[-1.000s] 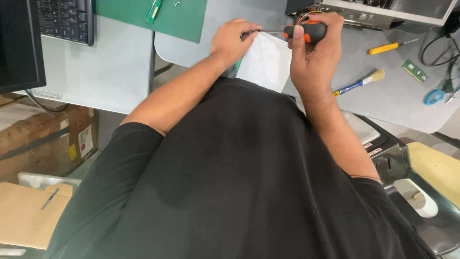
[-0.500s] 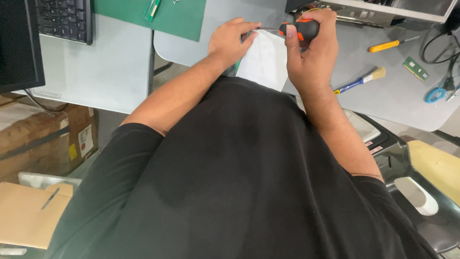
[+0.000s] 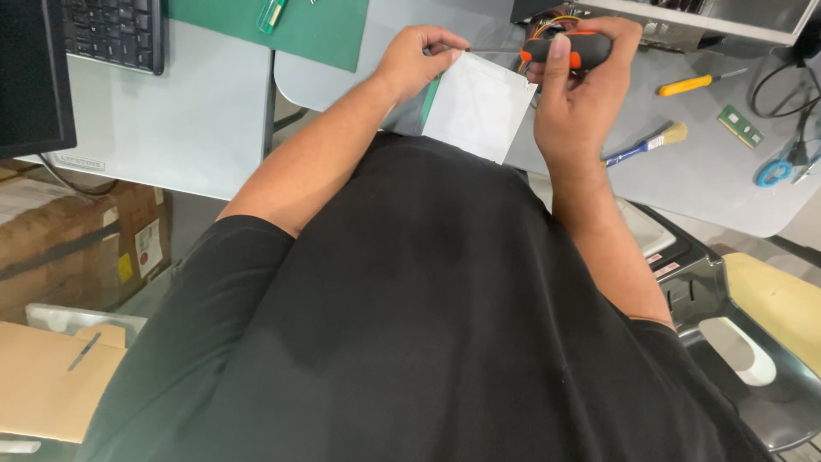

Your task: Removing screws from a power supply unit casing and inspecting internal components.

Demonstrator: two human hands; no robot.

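The right hand is closed around the orange-and-black handle of a screwdriver, fingers wrapped over it and the thumb lying along the top; the thin metal shaft runs level toward the left hand. The left hand is pinched shut on the upper left corner of a flat white square panel with a green edge, thumb and fingertips meeting just where the screwdriver tip arrives. The panel is held tilted above the near edge of the light grey desk, between the two hands and just over the person's black shirt.

On the desk to the right of the right hand lie a yellow-handled screwdriver, a blue-handled brush with pale bristles, a small green circuit strip and, near the right edge, blue-handled scissors. A green cutting mat covers the far left part of the desk, beside a black keyboard.

Below the desk's left side stands a brown cardboard box bearing a white rectangular label with a red mark and a small yellow sticker; what is printed on them is too small to tell.
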